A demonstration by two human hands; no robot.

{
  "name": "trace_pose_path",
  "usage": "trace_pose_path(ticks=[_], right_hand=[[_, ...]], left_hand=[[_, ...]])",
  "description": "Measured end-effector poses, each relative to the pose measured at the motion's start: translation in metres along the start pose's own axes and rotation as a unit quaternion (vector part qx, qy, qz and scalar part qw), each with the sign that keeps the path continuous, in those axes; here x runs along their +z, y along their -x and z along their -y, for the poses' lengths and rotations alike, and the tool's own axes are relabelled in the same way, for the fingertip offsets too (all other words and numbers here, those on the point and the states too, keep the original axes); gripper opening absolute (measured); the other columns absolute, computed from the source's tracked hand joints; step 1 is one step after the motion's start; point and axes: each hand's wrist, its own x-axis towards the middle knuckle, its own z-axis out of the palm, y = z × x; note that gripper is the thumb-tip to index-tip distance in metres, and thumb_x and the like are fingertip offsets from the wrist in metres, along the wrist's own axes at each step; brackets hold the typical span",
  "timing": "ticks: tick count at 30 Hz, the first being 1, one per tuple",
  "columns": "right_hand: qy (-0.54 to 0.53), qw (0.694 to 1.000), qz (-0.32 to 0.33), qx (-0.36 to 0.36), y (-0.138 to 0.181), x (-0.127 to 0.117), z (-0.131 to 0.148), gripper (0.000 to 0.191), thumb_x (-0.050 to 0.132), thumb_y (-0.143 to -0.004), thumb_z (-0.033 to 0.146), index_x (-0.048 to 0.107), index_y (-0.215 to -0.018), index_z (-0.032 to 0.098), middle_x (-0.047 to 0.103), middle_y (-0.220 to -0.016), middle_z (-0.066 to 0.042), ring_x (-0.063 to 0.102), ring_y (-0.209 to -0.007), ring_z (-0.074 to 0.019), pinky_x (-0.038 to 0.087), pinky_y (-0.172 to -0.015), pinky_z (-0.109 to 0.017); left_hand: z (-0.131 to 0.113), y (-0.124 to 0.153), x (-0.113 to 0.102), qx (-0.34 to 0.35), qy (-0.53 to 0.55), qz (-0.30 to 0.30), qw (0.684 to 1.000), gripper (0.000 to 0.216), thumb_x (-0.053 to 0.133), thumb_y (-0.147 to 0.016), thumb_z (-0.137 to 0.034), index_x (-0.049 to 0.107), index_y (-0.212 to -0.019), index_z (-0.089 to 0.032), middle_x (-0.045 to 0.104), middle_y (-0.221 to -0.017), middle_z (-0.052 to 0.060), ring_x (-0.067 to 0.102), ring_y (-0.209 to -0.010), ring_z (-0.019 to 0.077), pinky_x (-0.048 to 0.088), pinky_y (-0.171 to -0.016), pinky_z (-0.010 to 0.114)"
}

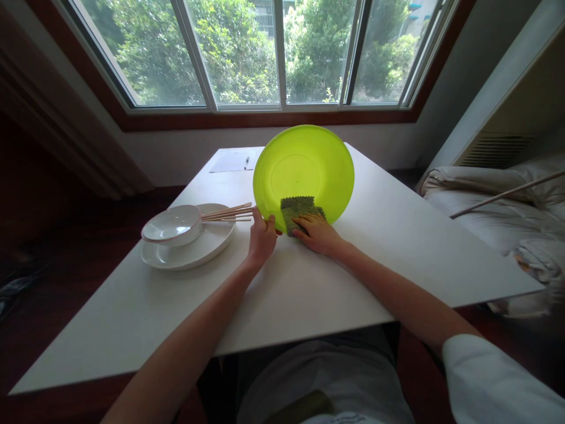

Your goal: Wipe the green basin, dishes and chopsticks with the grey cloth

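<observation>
A bright yellow-green plastic basin [304,168] is tilted up over the table, its inside facing me. My left hand [262,232] grips its lower left rim, thumb on the inner side. Against the lower inside of the basin, my right hand [315,232] presses a dark green cleaning cloth [298,209] with zigzag edges, fingers lying over it. Just left of my left hand, several wooden chopsticks [227,213] stick out toward it from beside a white bowl [174,224]. Bowl and chopsticks rest on a white oval plate [207,250].
Under everything is a white table [282,300]. Toward its far edge lie a sheet of paper [227,161] and a pen [246,162]. A window [280,53] is beyond the table. To the right, a light-coloured padded seat [489,200] has a thin stick [507,194] across it.
</observation>
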Motion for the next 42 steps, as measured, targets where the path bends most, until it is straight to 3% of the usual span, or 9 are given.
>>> trace_pose_path(ticks=[5, 13, 18, 25, 28, 32, 36, 42], right_hand=[[0.022, 0.999, 0.018, -0.018, 0.001, -0.011, -0.010, 0.048, 0.040, -0.093, 0.046, 0.053, -0.131, 0.020, 0.058, -0.127, -0.011, 0.052, -0.115, -0.0260, 0.035, -0.099, -0.041], [0.093, 0.994, 0.055, -0.008, 0.005, -0.030, -0.039, 0.040, 0.046, -0.091, 0.039, 0.058, -0.126, 0.024, 0.056, -0.131, -0.010, 0.046, -0.123, -0.0289, 0.023, -0.107, -0.053], [0.080, 0.996, 0.044, -0.018, 0.004, -0.023, -0.029, 0.037, 0.040, -0.095, 0.035, 0.060, -0.124, 0.025, 0.060, -0.127, -0.007, 0.048, -0.123, -0.0271, 0.025, -0.106, -0.050], [-0.017, 0.999, 0.009, -0.039, 0.000, -0.005, -0.007, 0.039, 0.036, -0.097, 0.034, 0.058, -0.126, 0.021, 0.061, -0.127, -0.006, 0.052, -0.120, -0.0200, 0.036, -0.100, -0.033], [-0.014, 0.999, 0.013, -0.032, 0.001, -0.007, -0.007, 0.039, 0.036, -0.096, 0.034, 0.058, -0.126, 0.023, 0.060, -0.127, -0.004, 0.054, -0.118, -0.0196, 0.040, -0.097, -0.031], [0.051, 0.998, 0.037, -0.031, 0.002, -0.018, -0.018, 0.038, 0.036, -0.096, 0.034, 0.060, -0.124, 0.025, 0.061, -0.126, -0.005, 0.056, -0.114, -0.0228, 0.040, -0.097, -0.037], [0.130, 0.991, 0.034, -0.007, 0.003, -0.025, -0.035, 0.035, 0.040, -0.095, 0.032, 0.063, -0.120, 0.025, 0.061, -0.125, -0.006, 0.049, -0.121, -0.0268, 0.028, -0.105, -0.049], [0.122, 0.992, 0.035, 0.001, 0.004, -0.025, -0.038, 0.035, 0.040, -0.094, 0.033, 0.063, -0.119, 0.026, 0.060, -0.126, -0.006, 0.049, -0.122, -0.0270, 0.026, -0.106, -0.050]], left_hand=[[-0.001, 0.000, -0.001, -0.006, 0.004, 0.001, 1.000, 0.035, 0.043, -0.085, -0.026, 0.035, -0.119, -0.019, 0.063, -0.071, -0.003, 0.057, -0.045, 0.0104, 0.042, -0.042, 0.020], [0.001, -0.003, -0.004, -0.002, 0.008, 0.007, 1.000, 0.036, 0.043, -0.085, -0.025, 0.036, -0.120, -0.018, 0.062, -0.069, -0.003, 0.057, -0.045, 0.0100, 0.042, -0.042, 0.019], [0.000, -0.003, -0.004, 0.002, 0.008, 0.003, 1.000, 0.037, 0.043, -0.085, -0.026, 0.036, -0.120, -0.019, 0.062, -0.071, -0.003, 0.057, -0.046, 0.0103, 0.043, -0.043, 0.020], [-0.002, -0.002, -0.005, -0.006, 0.004, -0.012, 1.000, 0.037, 0.042, -0.085, -0.025, 0.036, -0.120, -0.017, 0.059, -0.068, -0.003, 0.054, -0.043, 0.0104, 0.043, -0.041, 0.021], [-0.001, -0.002, -0.005, -0.007, 0.007, -0.011, 1.000, 0.038, 0.043, -0.085, -0.026, 0.036, -0.121, -0.017, 0.059, -0.067, -0.004, 0.054, -0.043, 0.0100, 0.043, -0.041, 0.020], [-0.001, -0.003, -0.006, -0.009, 0.015, -0.006, 1.000, 0.039, 0.043, -0.084, -0.026, 0.035, -0.121, -0.017, 0.060, -0.067, -0.004, 0.055, -0.044, 0.0098, 0.043, -0.043, 0.019], [0.000, -0.003, -0.006, -0.006, 0.010, -0.008, 1.000, 0.038, 0.043, -0.083, -0.027, 0.037, -0.120, -0.018, 0.059, -0.066, -0.004, 0.056, -0.045, 0.0107, 0.043, -0.043, 0.020], [0.000, -0.006, -0.011, 0.026, -0.019, -0.013, 0.999, 0.042, 0.044, -0.083, -0.028, 0.038, -0.124, -0.019, 0.057, -0.057, -0.006, 0.057, -0.047, 0.0127, 0.042, -0.047, 0.021]])
